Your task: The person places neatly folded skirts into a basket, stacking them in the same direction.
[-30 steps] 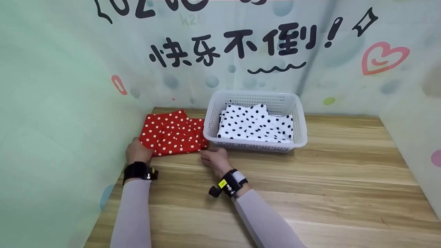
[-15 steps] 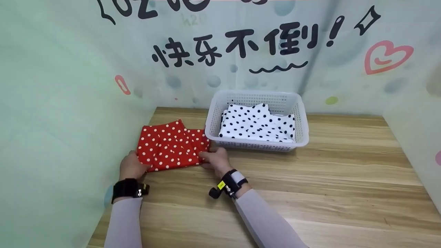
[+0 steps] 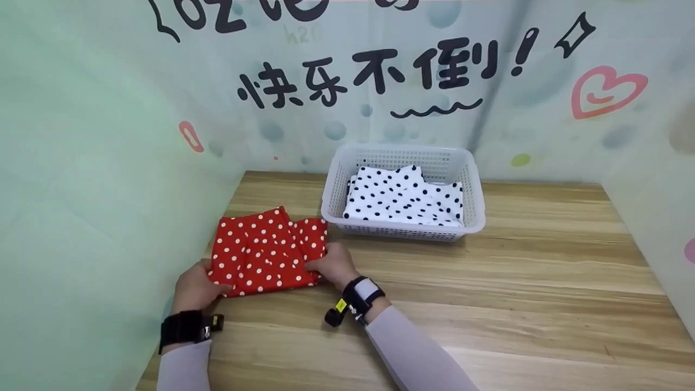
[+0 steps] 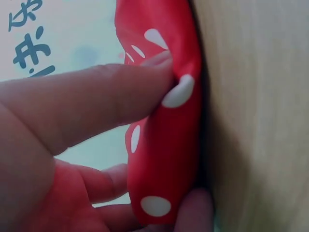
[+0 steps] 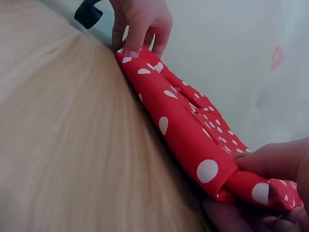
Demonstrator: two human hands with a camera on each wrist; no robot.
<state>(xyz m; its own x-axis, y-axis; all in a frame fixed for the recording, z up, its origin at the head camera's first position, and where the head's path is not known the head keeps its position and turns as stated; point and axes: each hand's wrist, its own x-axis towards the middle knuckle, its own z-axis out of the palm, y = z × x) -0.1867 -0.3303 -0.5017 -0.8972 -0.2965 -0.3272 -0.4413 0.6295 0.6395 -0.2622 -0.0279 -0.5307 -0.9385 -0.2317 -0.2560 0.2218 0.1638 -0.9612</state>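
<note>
A folded red cloth with white polka dots [image 3: 260, 252] lies at the left of the wooden table, its front edge toward me. My left hand [image 3: 196, 287] pinches its front left corner; in the left wrist view the thumb [image 4: 111, 99] presses on top and a fingertip shows beneath the fold. At the front right corner my right hand [image 3: 335, 266] grips the cloth, thumb above and fingers tucked under, as the right wrist view shows. A second folded cloth, white with black dots [image 3: 404, 195], lies inside a white plastic basket [image 3: 404, 229].
The basket stands against the back wall, just behind and right of the red cloth. A pale green wall [image 3: 98, 217] rises close beside my left hand. Bare wooden table [image 3: 521, 282] stretches to the right.
Both hands have drawn the red cloth toward me and slightly left, away from the back wall and out from beside the basket. My right thumb has come over its corner. The basket stays put.
</note>
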